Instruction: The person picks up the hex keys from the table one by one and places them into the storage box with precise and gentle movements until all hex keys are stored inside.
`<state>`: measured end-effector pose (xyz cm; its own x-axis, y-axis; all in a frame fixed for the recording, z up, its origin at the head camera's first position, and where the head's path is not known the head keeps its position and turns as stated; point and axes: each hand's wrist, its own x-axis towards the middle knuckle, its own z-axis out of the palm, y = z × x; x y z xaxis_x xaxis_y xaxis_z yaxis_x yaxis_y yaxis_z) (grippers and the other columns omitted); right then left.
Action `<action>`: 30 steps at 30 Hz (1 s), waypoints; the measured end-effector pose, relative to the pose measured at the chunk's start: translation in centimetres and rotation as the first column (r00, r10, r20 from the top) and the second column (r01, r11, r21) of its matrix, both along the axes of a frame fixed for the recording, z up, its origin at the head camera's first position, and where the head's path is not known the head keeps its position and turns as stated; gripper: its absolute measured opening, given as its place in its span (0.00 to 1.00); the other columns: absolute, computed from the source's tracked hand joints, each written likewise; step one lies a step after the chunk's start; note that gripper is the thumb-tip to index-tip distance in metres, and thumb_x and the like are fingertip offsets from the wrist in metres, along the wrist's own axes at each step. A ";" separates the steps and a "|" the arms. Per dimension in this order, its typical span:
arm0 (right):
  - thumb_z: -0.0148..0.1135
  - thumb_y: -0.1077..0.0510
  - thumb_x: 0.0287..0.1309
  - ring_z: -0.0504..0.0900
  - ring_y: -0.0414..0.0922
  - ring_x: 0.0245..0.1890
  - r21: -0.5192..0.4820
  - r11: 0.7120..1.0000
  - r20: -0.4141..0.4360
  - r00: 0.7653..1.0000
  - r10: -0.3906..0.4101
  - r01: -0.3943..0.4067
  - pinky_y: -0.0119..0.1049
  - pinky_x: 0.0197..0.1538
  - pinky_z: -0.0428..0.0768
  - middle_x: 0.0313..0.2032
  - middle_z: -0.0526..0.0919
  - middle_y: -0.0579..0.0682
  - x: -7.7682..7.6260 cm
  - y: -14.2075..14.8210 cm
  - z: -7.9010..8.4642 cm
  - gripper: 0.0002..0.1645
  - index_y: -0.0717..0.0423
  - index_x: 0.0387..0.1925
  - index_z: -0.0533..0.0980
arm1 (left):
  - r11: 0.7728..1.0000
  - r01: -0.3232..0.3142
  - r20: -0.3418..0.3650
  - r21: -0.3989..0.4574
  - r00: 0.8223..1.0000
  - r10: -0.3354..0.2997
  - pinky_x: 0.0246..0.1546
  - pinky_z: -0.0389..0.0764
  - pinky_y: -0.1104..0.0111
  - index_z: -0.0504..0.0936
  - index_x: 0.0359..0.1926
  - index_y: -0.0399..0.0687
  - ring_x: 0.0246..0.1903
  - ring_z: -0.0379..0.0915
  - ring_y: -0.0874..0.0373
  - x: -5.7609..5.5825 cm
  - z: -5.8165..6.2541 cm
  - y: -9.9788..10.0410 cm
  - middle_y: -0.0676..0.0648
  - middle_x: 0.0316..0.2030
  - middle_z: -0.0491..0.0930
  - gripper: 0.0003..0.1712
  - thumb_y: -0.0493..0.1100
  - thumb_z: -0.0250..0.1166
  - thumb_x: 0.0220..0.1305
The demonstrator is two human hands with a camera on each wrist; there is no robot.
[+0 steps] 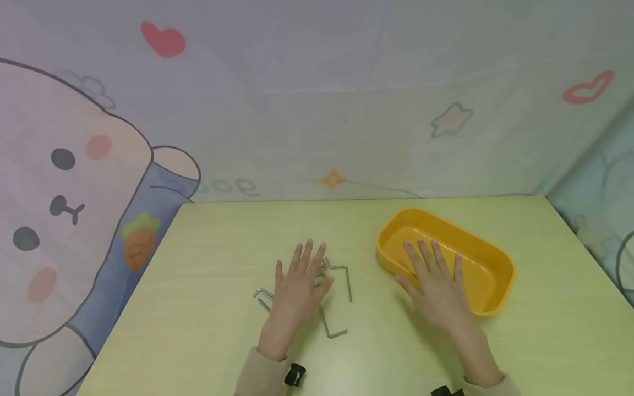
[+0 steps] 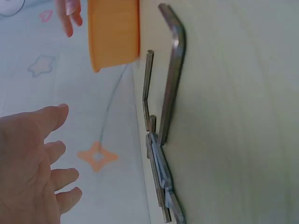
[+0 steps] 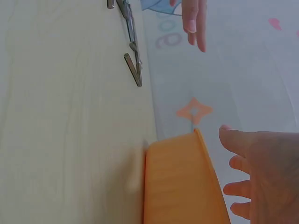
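Several L-shaped metal hex keys (image 1: 349, 283) lie in a loose cluster on the table. My left hand (image 1: 299, 294) hovers above them with its fingers spread, hiding part of the pile. In the left wrist view, a gap shows between that hand (image 2: 28, 163) and the hex keys (image 2: 173, 79). An orange-yellow plastic tray (image 1: 502, 269) stands to the right, set at a slant. Over its near left side is my right hand (image 1: 441, 297), fingers straight and apart, holding nothing. The right wrist view shows this hand (image 3: 275, 172) beside the tray's rim (image 3: 208, 158), not gripping it.
The pale yellow-green table (image 1: 208, 330) reaches back to a printed cloth (image 1: 297, 110) hanging behind it. A dark cable loop (image 1: 621, 261) shows at the far right edge. Black straps (image 1: 295, 375) sit at both wrists.
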<state>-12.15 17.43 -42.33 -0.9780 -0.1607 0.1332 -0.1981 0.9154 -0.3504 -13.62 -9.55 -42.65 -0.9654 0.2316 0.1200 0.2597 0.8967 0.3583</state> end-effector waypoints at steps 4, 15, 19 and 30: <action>0.44 0.37 0.68 0.39 0.60 0.76 -0.023 1.000 -0.029 1.000 -0.005 0.005 0.65 0.70 0.25 0.75 0.46 0.58 -0.3 0.2 0.2 0.41 0.42 0.76 0.45 | 0.999 0.036 0.004 -0.003 0.999 -0.036 0.68 0.44 0.35 0.50 0.75 0.63 0.76 0.38 0.49 0.2 -0.1 0.0 0.48 0.76 0.47 0.37 0.59 0.51 0.69; 0.50 0.40 0.67 0.51 0.65 0.72 -0.053 0.998 -0.116 0.992 -0.041 0.035 0.69 0.70 0.37 0.71 0.57 0.64 -0.7 1.5 0.2 0.41 0.45 0.75 0.49 | 0.990 0.119 -0.005 -0.082 0.993 -0.120 0.68 0.50 0.38 0.53 0.74 0.62 0.75 0.44 0.48 0.9 -0.2 -0.2 0.48 0.75 0.51 0.36 0.60 0.51 0.69; 0.51 0.41 0.66 0.53 0.66 0.71 -0.081 0.996 -0.114 0.992 -0.051 0.042 0.70 0.69 0.39 0.70 0.58 0.66 -0.5 2.2 0.5 0.41 0.48 0.74 0.51 | 0.976 0.159 -0.023 -0.151 0.986 -0.164 0.67 0.55 0.39 0.53 0.74 0.62 0.75 0.46 0.49 1.4 0.1 -0.1 0.48 0.75 0.52 0.36 0.60 0.50 0.69; 0.52 0.43 0.67 0.56 0.69 0.68 -0.145 0.986 -0.123 0.988 -0.098 0.080 0.70 0.68 0.35 0.67 0.62 0.69 -0.3 3.9 0.7 0.39 0.53 0.73 0.54 | 0.937 0.228 -0.105 -0.266 0.959 -0.263 0.62 0.66 0.43 0.59 0.72 0.61 0.71 0.56 0.50 2.6 0.2 0.0 0.48 0.72 0.60 0.35 0.58 0.56 0.67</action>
<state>-12.46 21.35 -41.66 -0.9606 -0.0451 0.2744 -0.1703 0.8756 -0.4520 -11.05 -9.57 -42.49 -0.8530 0.4983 0.1549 0.5134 0.8546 0.0780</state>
